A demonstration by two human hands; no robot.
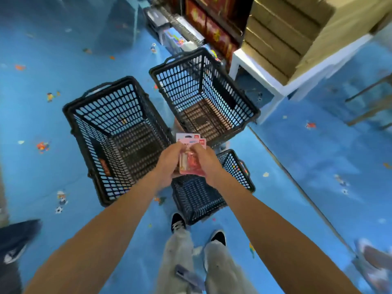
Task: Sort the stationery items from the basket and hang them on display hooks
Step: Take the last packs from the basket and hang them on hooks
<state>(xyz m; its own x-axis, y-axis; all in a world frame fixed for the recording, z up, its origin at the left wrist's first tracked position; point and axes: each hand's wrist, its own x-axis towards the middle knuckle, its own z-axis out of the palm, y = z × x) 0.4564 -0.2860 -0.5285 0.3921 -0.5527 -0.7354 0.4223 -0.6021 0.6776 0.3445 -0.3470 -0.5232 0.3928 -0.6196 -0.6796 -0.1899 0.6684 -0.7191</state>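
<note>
Gripping pink blister-card stationery packs [191, 166], left hand [169, 161] and right hand [206, 160] together, beside seemingly emptied black plastic mesh basket [110, 107] at ten o'clock; yet to hang any.

Bright, even indoor light, soft overall.
Glossy blue floor [63, 49] shows pale sheen top left; shadows weak; strong wide-angle bending at edges — corners smeared, centre slightly soft.
</note>
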